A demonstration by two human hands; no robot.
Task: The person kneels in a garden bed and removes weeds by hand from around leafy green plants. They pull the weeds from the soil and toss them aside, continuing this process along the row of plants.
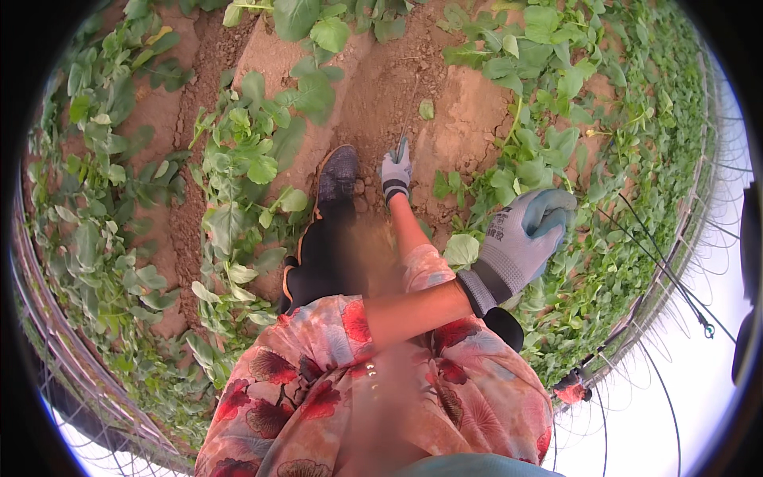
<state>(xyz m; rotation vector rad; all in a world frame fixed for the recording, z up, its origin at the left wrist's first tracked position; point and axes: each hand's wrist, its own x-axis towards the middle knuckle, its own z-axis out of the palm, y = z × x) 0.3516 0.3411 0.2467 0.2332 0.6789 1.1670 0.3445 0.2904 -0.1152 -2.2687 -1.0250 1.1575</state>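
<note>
My right hand (396, 168), in a grey and teal work glove, reaches down over the furrow. It is closed around a thin rod (411, 107) that slants away over the bare soil; its far end is hard to make out. A small loose leaf (426, 109) lies on the ground just right of the rod. My left hand (518, 241) wears a matching glove bearing print and is raised, its forearm crossing my body to the right. Its fingers are curled shut and I see nothing in them. Broad-leaved green plants (530, 167) grow below and beyond it.
My dark shoe (338, 173) stands in the furrow (375, 95). Rows of leafy plants (229, 220) run along both sides. A wire-like mesh (101, 381) curves along the left rim. Dark cords (667, 268) hang at the right. A person (572, 387) in red is far off.
</note>
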